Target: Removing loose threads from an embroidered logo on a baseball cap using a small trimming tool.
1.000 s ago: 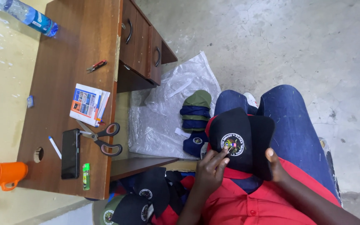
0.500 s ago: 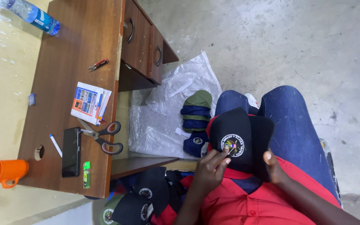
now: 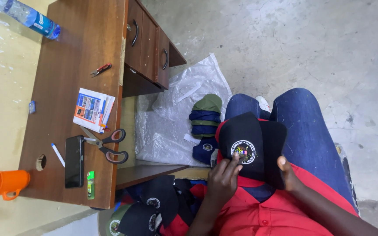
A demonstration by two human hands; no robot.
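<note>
Holding a black cap (image 3: 252,144) on the lap: left hand (image 3: 224,179) fingers its round embroidered badge, right hand (image 3: 290,174) grips the brim. Finished-looking caps (image 3: 205,119) stacked on plastic sheet (image 3: 176,113); more caps (image 3: 152,209) piled near bench (image 3: 73,57), seemingly pending.

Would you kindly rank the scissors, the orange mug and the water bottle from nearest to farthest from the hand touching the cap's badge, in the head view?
Measured from the left hand:
1. Scissors, on the desk's near edge.
2. Orange mug, beyond the desk's far edge.
3. Water bottle, at the desk's far corner.
</note>
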